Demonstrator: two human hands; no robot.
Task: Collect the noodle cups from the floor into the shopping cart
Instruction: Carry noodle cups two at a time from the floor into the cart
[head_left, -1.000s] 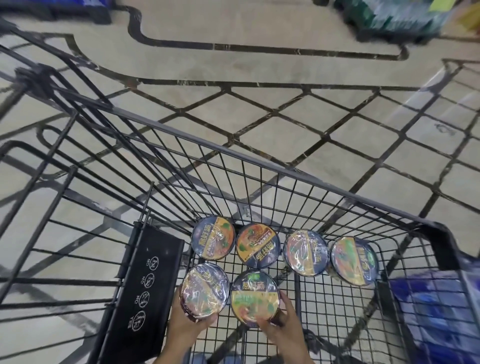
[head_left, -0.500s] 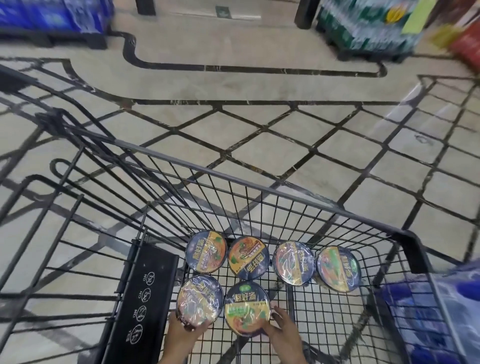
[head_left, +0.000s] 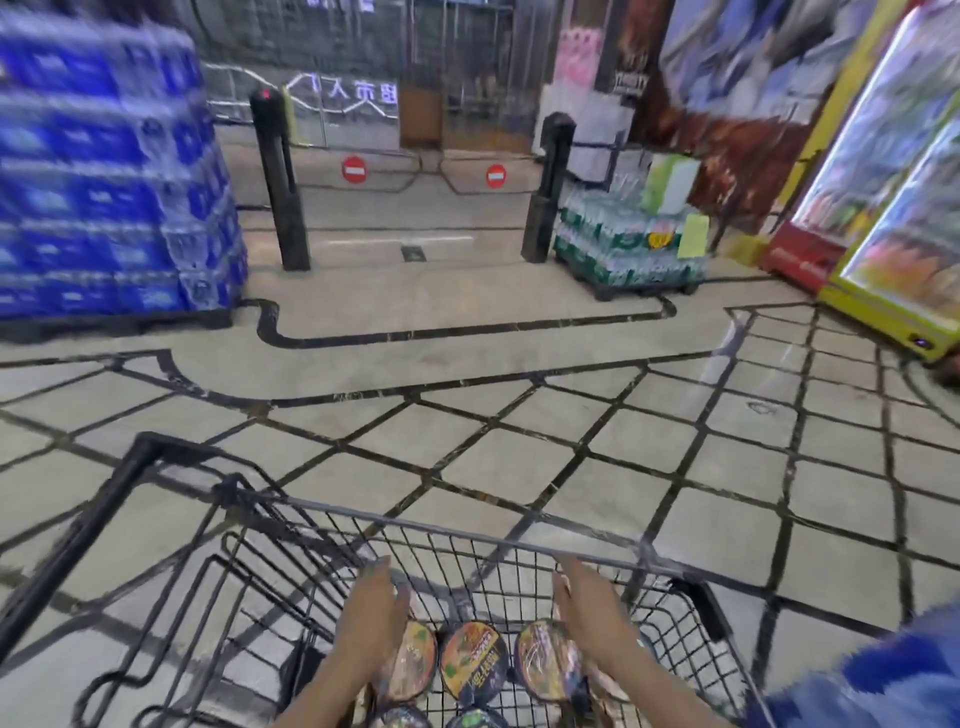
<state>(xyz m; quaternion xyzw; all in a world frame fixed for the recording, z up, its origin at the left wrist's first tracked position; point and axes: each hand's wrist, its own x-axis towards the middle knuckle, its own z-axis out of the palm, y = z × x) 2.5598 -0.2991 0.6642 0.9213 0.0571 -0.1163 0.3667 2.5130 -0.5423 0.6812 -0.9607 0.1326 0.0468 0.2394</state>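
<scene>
The black wire shopping cart fills the bottom of the head view. Several noodle cups lie lid-up in its basket; one dark-lidded cup shows in the middle, with others partly hidden beside it and cut off at the frame's lower edge. My left hand hovers above the leftmost cups with straight fingers and holds nothing. My right hand is raised over the right cups, fingers extended and empty. No cup is visible on the floor.
Beige floor tiles with dark lines stretch ahead of the cart. A stack of blue bottle packs stands at the left. A pallet of green bottle packs stands right. A gate with black posts lies beyond. A yellow-framed fridge stands at far right.
Both hands let go of the two nearest cups and rose above the basket with fingers straight. The camera tilted up, so the shop entrance came into view.
</scene>
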